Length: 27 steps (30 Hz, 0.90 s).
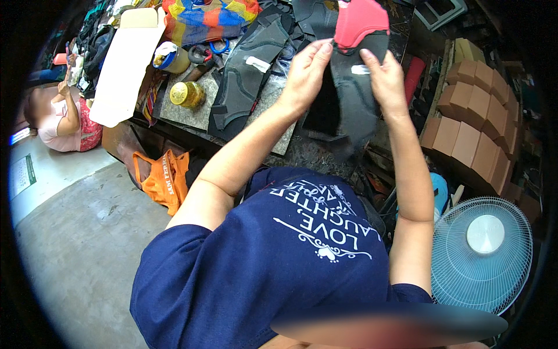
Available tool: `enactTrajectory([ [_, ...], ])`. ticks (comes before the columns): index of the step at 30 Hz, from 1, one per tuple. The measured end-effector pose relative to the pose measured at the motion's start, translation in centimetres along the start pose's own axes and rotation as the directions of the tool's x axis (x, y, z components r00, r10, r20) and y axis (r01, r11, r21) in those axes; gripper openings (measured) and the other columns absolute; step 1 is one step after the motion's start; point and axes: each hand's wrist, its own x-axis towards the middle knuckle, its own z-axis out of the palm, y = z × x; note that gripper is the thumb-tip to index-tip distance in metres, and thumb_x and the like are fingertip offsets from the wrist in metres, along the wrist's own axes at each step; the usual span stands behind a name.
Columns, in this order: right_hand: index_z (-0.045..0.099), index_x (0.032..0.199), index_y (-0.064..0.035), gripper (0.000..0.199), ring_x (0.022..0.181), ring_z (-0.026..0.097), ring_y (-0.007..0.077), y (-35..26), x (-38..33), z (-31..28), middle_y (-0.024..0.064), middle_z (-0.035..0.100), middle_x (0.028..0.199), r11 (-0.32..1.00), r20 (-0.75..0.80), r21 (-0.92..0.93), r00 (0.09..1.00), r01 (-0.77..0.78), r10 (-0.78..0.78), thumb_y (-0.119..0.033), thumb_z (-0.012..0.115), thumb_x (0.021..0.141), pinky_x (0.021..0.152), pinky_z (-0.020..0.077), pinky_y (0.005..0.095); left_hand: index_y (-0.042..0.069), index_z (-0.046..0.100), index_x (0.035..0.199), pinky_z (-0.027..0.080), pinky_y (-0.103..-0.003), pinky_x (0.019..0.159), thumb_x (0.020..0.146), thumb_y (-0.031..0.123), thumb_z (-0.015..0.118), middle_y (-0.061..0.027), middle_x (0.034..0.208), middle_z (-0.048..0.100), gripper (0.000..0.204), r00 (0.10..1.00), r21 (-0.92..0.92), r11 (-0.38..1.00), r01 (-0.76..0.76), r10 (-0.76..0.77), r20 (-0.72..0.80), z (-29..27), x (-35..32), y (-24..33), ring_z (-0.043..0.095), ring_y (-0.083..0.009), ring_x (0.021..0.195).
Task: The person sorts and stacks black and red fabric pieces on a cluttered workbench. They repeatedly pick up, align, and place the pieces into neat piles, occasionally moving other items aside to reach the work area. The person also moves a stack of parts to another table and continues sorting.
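Dark grey panel (354,96): was raised over the table (325,156), between your hands.
Pink piece (363,24): met the panel's far end.
Left hand (306,75): your fingers were clamped on its left edge.
Right hand (385,81): your fingers gripped its right edge.

White lettering (328,216) on navy shirt (232,267), orange cloth (165,185); perhaps print on pale sheet (23,174)

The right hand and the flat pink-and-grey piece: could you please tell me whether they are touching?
Touching. In the head view, the right hand has its thumb on the flat pink-and-grey piece.
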Motion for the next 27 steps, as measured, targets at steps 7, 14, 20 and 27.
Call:
enactTrajectory([
  [7,0.056,0.107,0.0023,0.053,0.098,0.057,0.0474,0.4,-1.3,0.8,0.0309,0.062,0.097,0.926,-0.104,-0.378,0.994,-0.009,-0.032,-0.048,0.04,0.098,0.079,0.0456,0.0473,-0.002,0.058,0.113,0.042,-0.025,0.091,0.092,0.01,0.058,-0.0042,0.105,0.065,0.024,0.973,-0.435,0.874,0.217,-0.232,0.021,1.5,-1.8,0.4,0.057,-0.0092,0.096],
  [14,0.054,0.121,0.0003,0.059,0.107,0.059,0.0206,-1.1,-2.8,2.6,0.0109,0.061,0.116,0.805,0.234,0.378,0.888,-0.458,0.395,-0.052,0.043,0.096,0.095,0.044,0.0328,0.0,0.043,0.129,0.039,-0.03,0.1,0.091,0.01,0.059,-0.0078,0.123,0.053,0.042,0.964,-0.527,0.807,0.265,-0.24,0.116,-0.5,-1.9,1.1,0.052,-0.0143,0.111],
  [20,0.057,0.111,-0.0037,0.025,0.088,0.064,0.0143,-4.2,-0.7,4.0,0.0058,0.065,0.101,0.601,0.347,0.696,0.917,-0.394,0.199,-0.017,0.062,0.091,0.08,0.0517,0.0296,-0.002,0.031,0.139,0.037,-0.031,0.102,0.093,0.015,0.057,-0.0119,0.126,0.052,0.055,0.956,-0.046,0.959,0.278,-0.281,-0.088,-4.2,-3.8,4.6,0.049,-0.0172,0.116],
  [27,0.049,0.118,-0.0013,0.039,0.088,0.061,0.0145,-3.6,0.4,7.6,0.0061,0.062,0.101,0.648,0.655,0.568,0.755,-0.507,0.017,-0.023,0.065,0.09,0.072,0.0523,0.03,-0.002,0.043,0.134,0.038,-0.03,0.101,0.092,0.006,0.058,-0.0101,0.128,0.053,0.046,0.999,0.199,0.98,0.021,-0.03,0.041,-13.3,-4.7,7.6,0.049,-0.0153,0.117],
])
